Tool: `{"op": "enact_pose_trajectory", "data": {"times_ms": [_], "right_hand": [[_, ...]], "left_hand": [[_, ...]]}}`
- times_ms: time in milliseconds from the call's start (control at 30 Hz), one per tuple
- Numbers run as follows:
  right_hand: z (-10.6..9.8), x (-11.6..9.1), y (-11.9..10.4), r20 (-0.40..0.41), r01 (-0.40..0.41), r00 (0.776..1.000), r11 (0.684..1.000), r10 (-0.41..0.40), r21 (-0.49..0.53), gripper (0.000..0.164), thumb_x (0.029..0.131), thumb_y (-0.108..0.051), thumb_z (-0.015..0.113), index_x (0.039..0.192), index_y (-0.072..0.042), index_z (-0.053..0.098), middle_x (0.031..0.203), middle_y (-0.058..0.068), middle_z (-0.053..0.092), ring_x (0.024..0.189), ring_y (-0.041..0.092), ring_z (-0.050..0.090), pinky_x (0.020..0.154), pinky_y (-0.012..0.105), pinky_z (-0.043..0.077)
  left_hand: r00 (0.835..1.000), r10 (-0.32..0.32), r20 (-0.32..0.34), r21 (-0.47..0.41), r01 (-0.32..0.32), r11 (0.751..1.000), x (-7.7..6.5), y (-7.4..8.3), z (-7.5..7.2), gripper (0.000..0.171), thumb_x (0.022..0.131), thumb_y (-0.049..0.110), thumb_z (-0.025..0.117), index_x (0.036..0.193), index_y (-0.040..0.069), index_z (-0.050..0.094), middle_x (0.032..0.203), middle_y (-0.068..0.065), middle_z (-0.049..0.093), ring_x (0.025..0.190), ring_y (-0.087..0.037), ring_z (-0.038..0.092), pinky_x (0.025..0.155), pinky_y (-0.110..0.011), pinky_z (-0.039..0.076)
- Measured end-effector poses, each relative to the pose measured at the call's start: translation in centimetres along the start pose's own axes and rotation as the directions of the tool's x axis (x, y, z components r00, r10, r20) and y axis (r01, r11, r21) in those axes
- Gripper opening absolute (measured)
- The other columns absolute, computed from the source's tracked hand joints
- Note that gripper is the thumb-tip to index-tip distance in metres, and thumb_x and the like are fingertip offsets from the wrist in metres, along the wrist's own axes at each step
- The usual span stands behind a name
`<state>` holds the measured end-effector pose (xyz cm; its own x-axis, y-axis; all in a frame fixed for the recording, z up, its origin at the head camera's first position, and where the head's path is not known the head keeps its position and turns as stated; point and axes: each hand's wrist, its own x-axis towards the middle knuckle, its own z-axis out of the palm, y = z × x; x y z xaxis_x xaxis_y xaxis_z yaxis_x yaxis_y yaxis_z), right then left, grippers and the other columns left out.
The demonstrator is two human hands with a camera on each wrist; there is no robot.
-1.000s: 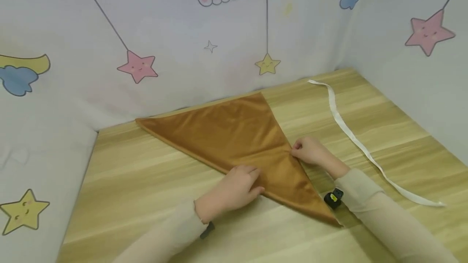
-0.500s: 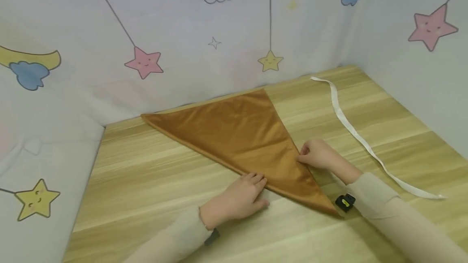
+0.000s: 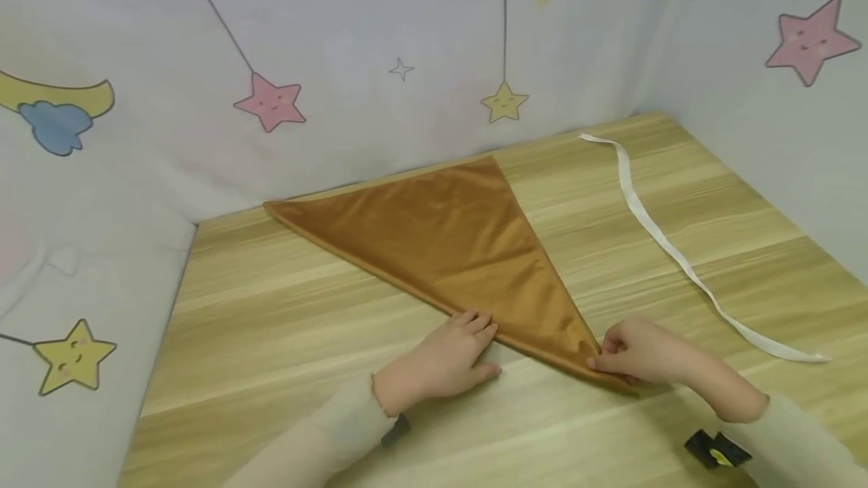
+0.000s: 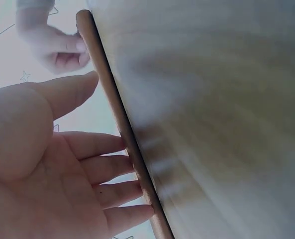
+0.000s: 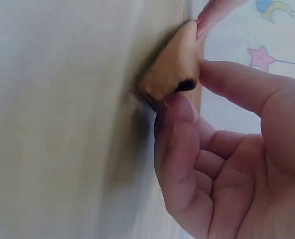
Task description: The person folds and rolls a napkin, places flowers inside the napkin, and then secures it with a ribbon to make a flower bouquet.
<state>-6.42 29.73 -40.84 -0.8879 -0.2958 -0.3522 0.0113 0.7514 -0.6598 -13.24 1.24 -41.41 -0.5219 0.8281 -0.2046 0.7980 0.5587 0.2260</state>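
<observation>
A shiny brown cloth [image 3: 434,239], folded into a triangle, lies flat on the wooden table. My left hand [image 3: 444,360] rests its straight fingertips on the cloth's near folded edge, with the thumb held apart. In the left wrist view, the fingers of that left hand [image 4: 82,169] touch the cloth's edge [image 4: 120,114] from above. My right hand [image 3: 644,352] pinches the cloth near its right-hand corner. The right wrist view has this corner [image 5: 172,64] between the thumb and curled fingers of the right hand [image 5: 227,159], with a small dark opening in the fold.
A long white ribbon [image 3: 658,236] lies in a loose curve on the table [image 3: 271,322], right of the cloth. Pale walls [image 3: 380,126] printed with stars stand behind and on both sides. The cloth's far edge lies close to the back wall.
My right hand has slid along the cloth's right edge toward the near corner and now pinches it there. The left hand stays at the near folded edge.
</observation>
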Motion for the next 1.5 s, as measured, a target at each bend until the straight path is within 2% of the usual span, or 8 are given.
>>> {"op": "enact_pose_trajectory", "data": {"times_ms": [167, 433, 600, 800, 1000, 1233, 1500], "right_hand": [[0.7, -1.7, 0.5, -0.04, 0.038, 0.998, 0.999, -0.038, -0.002, 0.03, 0.084, -0.039, 0.058, 0.065, -0.015, 0.058, 0.053, -0.012, 0.043, 0.046, 0.0, 0.036, 0.042, 0.019, 0.033], [1.7, -2.7, 0.6, -0.088, 0.0, 0.996, 1.0, -0.002, -0.021, 0.027, 0.084, -0.04, 0.057, 0.074, -0.015, 0.06, 0.061, -0.008, 0.049, 0.052, 0.002, 0.04, 0.048, 0.021, 0.037], [2.2, -3.0, 1.0, -0.12, 0.018, 0.993, 1.0, -0.021, -0.024, 0.025, 0.085, -0.037, 0.057, 0.073, -0.015, 0.059, 0.061, -0.009, 0.049, 0.051, 0.0, 0.039, 0.047, 0.02, 0.037], [2.6, -3.3, 1.2, -0.159, 0.039, 0.986, 0.998, -0.045, -0.043, 0.024, 0.084, -0.034, 0.06, 0.07, -0.015, 0.057, 0.059, -0.01, 0.046, 0.05, -0.001, 0.037, 0.046, 0.019, 0.036], [3.0, -3.6, 1.4, -0.181, 0.041, 0.982, 0.997, -0.053, -0.069, 0.022, 0.084, -0.033, 0.06, 0.071, -0.015, 0.058, 0.06, -0.01, 0.049, 0.05, -0.002, 0.038, 0.046, 0.019, 0.037], [3.0, -3.7, 1.6, -0.194, 0.069, 0.977, 0.995, -0.083, -0.078, 0.02, 0.085, -0.031, 0.06, 0.074, -0.014, 0.058, 0.062, -0.01, 0.049, 0.053, -0.002, 0.039, 0.047, 0.019, 0.038], [3.1, -3.6, 2.2, -0.199, 0.114, 0.973, 0.993, -0.12, -0.039, 0.015, 0.084, -0.027, 0.06, 0.078, -0.013, 0.058, 0.066, -0.01, 0.052, 0.058, -0.003, 0.044, 0.051, 0.019, 0.041]], "left_hand": [[1.0, 0.003, 0.013, 0.026, -0.003, 1.0, -0.1, 0.0, -0.1, 0.063, 0.09, 0.046, 0.044, 0.136, 0.003, 0.036, 0.144, -0.013, 0.028, 0.133, -0.029, 0.024, 0.107, -0.041, 0.023], [0.996, 0.012, 0.083, 0.078, -0.018, 0.997, -0.6, -0.7, 0.3, 0.071, 0.088, 0.053, 0.04, 0.142, 0.011, 0.021, 0.15, -0.007, 0.012, 0.137, -0.027, 0.01, 0.106, -0.051, 0.017], [0.995, 0.019, 0.098, 0.072, -0.026, 0.997, -1.1, -1.5, 0.6, 0.072, 0.088, 0.057, 0.036, 0.144, 0.016, 0.016, 0.15, -0.005, 0.008, 0.137, -0.028, 0.005, 0.106, -0.055, 0.013], [0.994, 0.026, 0.109, 0.025, -0.028, 0.999, -1.5, -2.8, 0.6, 0.072, 0.088, 0.057, 0.033, 0.144, 0.017, 0.012, 0.151, -0.005, 0.004, 0.137, -0.028, 0.0, 0.106, -0.055, 0.01], [0.992, 0.04, 0.116, 0.004, -0.04, 0.999, -1.8, -4.7, 0.3, 0.073, 0.088, 0.056, 0.034, 0.144, 0.016, 0.011, 0.151, -0.005, 0.002, 0.137, -0.029, -0.001, 0.105, -0.057, 0.009], [0.996, -0.05, 0.081, 0.002, 0.05, 0.999, -2.8, -7.9, -0.2, 0.074, 0.087, 0.058, 0.035, 0.144, 0.015, 0.012, 0.15, -0.006, 0.005, 0.137, -0.03, -0.001, 0.105, -0.057, 0.009], [0.987, -0.136, 0.08, -0.085, 0.143, 0.986, -4.1, -11.1, -0.8, 0.074, 0.087, 0.06, 0.033, 0.144, 0.018, 0.011, 0.151, -0.002, 0.002, 0.137, -0.027, -0.003, 0.106, -0.056, 0.004]]}}
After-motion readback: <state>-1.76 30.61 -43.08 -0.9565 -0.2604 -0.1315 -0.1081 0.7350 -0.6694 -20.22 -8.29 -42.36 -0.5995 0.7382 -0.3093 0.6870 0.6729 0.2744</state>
